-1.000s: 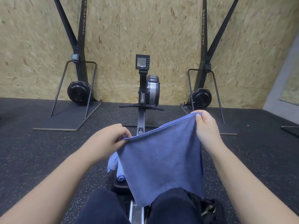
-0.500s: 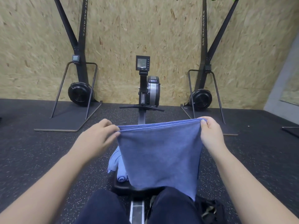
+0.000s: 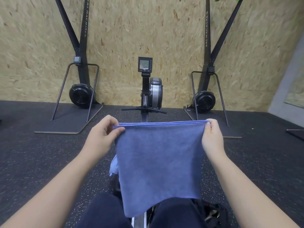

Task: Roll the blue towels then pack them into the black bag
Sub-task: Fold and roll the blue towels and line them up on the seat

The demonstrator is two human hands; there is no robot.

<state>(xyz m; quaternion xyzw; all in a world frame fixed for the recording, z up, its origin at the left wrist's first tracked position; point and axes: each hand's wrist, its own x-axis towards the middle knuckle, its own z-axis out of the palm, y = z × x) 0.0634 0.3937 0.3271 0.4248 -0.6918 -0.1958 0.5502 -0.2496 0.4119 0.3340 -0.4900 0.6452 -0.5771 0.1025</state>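
A blue towel [image 3: 158, 162] hangs folded in front of me, its top edge stretched level between both hands. My left hand [image 3: 102, 134] pinches the top left corner and my right hand [image 3: 212, 137] pinches the top right corner. The towel's lower edge drapes over my knees. Behind it on the left a paler blue towel [image 3: 114, 165] peeks out, mostly hidden. The black bag [image 3: 212, 213] lies by my right leg at the bottom, partly covered by my thigh.
I sit on a rowing machine whose rail [image 3: 139, 221] runs forward to its flywheel and monitor [image 3: 145, 64]. Two ski machines [image 3: 82, 94] [image 3: 204, 101] stand on base plates against the chipboard wall. Dark speckled rubber floor lies on both sides.
Both hands moved apart and levelled, pulling the towel's top edge taut and straight. The towel, first slanted and bunched at the left, now hangs flat and wider.
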